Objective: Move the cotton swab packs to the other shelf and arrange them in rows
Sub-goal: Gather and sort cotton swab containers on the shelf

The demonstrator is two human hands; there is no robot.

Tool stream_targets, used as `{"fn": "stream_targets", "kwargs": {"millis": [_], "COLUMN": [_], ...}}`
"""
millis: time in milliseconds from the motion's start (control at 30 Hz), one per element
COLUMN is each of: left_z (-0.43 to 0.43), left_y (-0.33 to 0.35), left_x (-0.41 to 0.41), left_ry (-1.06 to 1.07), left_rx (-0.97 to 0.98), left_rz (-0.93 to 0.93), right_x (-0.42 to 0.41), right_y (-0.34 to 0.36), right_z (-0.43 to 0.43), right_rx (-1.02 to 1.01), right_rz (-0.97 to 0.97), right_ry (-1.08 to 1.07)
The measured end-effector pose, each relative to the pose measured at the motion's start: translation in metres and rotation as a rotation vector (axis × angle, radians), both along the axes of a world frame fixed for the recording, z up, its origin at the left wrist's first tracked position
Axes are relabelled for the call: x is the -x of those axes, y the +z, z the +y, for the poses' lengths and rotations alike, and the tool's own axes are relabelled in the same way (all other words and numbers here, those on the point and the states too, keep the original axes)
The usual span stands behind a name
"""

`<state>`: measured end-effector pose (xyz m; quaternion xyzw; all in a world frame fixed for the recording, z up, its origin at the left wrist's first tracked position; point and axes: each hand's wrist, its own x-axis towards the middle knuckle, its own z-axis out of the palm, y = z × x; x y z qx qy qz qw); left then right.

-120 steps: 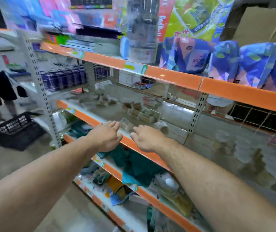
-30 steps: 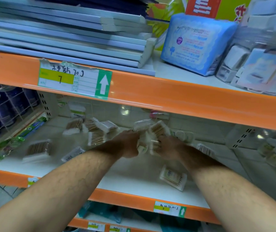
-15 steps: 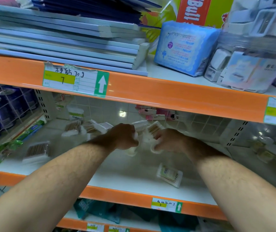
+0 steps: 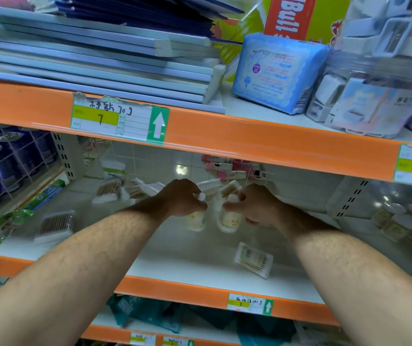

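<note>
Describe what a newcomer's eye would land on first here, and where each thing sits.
The left hand and right hand, reaching onto the middle shelf, each grip cotton swab packs. Above them runs the bright orange shelf edge with a handwritten price tag. One loose pack lies near the shelf's front, right of centre.

Orange-edged white shelves (image 4: 249, 146), pale glossy tiles (image 4: 150, 159) behind, light glare (image 4: 181, 169).

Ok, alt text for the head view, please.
The left hand and right hand each grip cotton swab packs above a white shelf. Other packs lie scattered on it, a lone pack near the front edge. A blue packet sits on the upper shelf.
</note>
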<state>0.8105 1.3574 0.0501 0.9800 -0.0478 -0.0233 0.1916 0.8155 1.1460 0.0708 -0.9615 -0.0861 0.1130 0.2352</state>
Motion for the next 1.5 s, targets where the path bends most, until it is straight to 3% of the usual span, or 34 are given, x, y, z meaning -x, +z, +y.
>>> {"fn": "stream_targets", "kwargs": {"millis": [133, 333, 500, 667, 800, 933, 1267, 1500], "left_z": [0.004, 0.010, 0.016, 0.022, 0.023, 0.024, 0.025, 0.023], "left_y": [-0.001, -0.003, -0.003, -0.004, -0.006, -0.005, 0.002, 0.007], "left_x": [-0.001, -0.001, 0.001, 0.002, 0.003, 0.001, 0.002, 0.005], "left_ry": [0.012, 0.018, 0.021, 0.009, 0.015, 0.015, 0.010, -0.030], "left_rx": [0.022, 0.038, 0.053, 0.025, 0.033, 0.071, 0.063, 0.062], "left_rz": [0.005, 0.008, 0.016, 0.027, 0.035, 0.019, 0.033, 0.039], "right_x": [0.000, 0.002, -0.001, 0.000, 0.002, 0.005, -0.004, 0.000], "right_y": [0.002, 0.008, 0.005, 0.002, 0.001, 0.003, -0.002, -0.003], "right_z": [0.002, 0.007, 0.011, 0.018, 0.022, 0.030, 0.033, 0.026], "right_rx": [0.025, -0.153, -0.157, -0.459, -0.622, -0.585, -0.468, -0.448], "right_rz": [0.001, 0.100, 0.076, 0.232, 0.383, 0.443, 0.222, 0.212], "right_ry": [0.019, 0.005, 0.001, -0.079, -0.008, 0.087, -0.003, -0.024]}}
